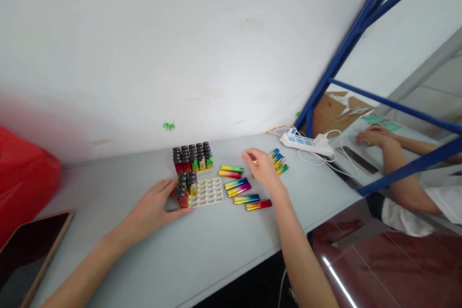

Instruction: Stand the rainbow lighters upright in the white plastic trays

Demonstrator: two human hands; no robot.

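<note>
My left hand (156, 207) lies on the grey table, fingers against the left side of a white tray (211, 191) that holds several upright lighters (186, 187) at its left end. My right hand (263, 169) hovers farther right, fingers curled round a lighter from a small pile of rainbow lighters (279, 160). Several more rainbow lighters (241, 187) lie loose between the tray and my right hand. A full block of upright lighters (192, 156) stands behind the tray.
A white power strip (305, 142) with cables sits at the back right. A red bag (25, 178) and a dark tablet (27, 250) are at the left. Another person's arms (393, 163) work beyond the blue frame (342, 53) on the right.
</note>
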